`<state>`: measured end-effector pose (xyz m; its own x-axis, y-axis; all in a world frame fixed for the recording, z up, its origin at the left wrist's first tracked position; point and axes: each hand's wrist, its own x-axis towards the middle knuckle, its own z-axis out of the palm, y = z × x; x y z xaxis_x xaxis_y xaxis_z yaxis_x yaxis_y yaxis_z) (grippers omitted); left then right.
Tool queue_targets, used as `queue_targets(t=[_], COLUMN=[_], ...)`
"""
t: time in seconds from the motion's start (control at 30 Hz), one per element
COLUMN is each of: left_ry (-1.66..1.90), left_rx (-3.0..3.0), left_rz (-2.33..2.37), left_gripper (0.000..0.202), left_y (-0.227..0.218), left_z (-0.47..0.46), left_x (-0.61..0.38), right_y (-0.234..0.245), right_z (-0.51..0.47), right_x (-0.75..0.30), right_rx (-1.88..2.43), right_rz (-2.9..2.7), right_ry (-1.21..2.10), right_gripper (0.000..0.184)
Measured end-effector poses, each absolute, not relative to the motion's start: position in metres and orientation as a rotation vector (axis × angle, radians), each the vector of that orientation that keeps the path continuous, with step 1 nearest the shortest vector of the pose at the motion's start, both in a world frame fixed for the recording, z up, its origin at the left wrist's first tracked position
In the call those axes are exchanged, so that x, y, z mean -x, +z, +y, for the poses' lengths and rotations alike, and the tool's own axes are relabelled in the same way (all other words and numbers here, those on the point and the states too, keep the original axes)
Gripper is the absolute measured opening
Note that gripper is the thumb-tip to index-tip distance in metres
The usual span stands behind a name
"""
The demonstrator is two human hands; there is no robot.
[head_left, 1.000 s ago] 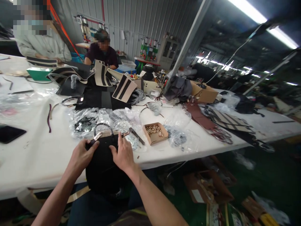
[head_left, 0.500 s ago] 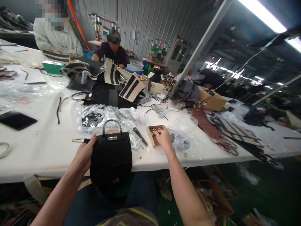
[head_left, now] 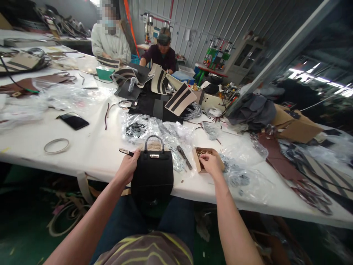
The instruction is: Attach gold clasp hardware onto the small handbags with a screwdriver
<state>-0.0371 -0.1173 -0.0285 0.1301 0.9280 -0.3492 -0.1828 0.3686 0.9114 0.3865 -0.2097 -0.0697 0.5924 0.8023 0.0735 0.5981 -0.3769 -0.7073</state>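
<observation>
A small black handbag (head_left: 152,173) stands at the table's front edge, its curved handle up and a metal clasp on its front. My left hand (head_left: 129,166) is closed on the bag's left side, by a black strap (head_left: 127,152) with a metal plate that sticks out to the left. My right hand (head_left: 211,164) reaches into a small cardboard box (head_left: 200,166) of brass-coloured metal pieces, fingertips pinched together among them. Whether a piece is between those fingertips is hidden. Between bag and box lies a dark flat tool (head_left: 184,157), perhaps pliers or tweezers.
Crumpled clear plastic (head_left: 171,134) lies behind the bag. To the left are a black phone (head_left: 74,120) and a pale ring-shaped strip (head_left: 56,146). Striped panels (head_left: 180,99) are piled further back, where two people sit. Brown straps (head_left: 278,158) lie at the right.
The view has turned left, so everything sits further right in the picture. My left hand still holds the bag, and my right hand stays in the box with its fingers slightly shifted.
</observation>
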Motion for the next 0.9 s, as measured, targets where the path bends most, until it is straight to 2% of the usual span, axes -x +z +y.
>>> queue_targets(t=[0.13,0.27,0.33,0.5,0.63,0.77,0.9], left_ry=[0.973,0.972,0.965,1.012,0.986,0.927,0.887], left_rx=[-0.827,-0.809,-0.810,-0.835,-0.848,-0.820,-0.789], left_rz=[1.135,1.112,1.109,1.110,1.160,1.198,1.111], left_gripper=[0.051,0.048,0.048,0.049,0.047,0.046,0.049], left_y=[-0.028,-0.028,-0.030,-0.035,-0.035,-0.029,-0.026], left_z=[-0.118,-0.117,-0.116,-0.111,-0.109,-0.110,-0.116], left_x=[0.036,0.038,0.039,0.040,0.036,0.035,0.043], right_y=[-0.076,-0.074,-0.070,-0.047,-0.022,-0.016,-0.024], right_z=[-0.206,-0.209,-0.214,-0.229,-0.239,-0.240,-0.231], right_x=[-0.388,-0.388,-0.391,-0.392,-0.328,-0.217,-0.151], right_rx=[2.042,2.007,2.008,2.088,1.876,1.501,1.424], right_rz=[-1.000,-0.922,-0.900,-0.929,-1.167,-1.602,-1.897], right_ry=[0.434,0.462,0.429,0.176,-0.186,0.194,0.317], right_gripper=[0.030,0.062,0.068,0.043,0.037,0.026,0.031])
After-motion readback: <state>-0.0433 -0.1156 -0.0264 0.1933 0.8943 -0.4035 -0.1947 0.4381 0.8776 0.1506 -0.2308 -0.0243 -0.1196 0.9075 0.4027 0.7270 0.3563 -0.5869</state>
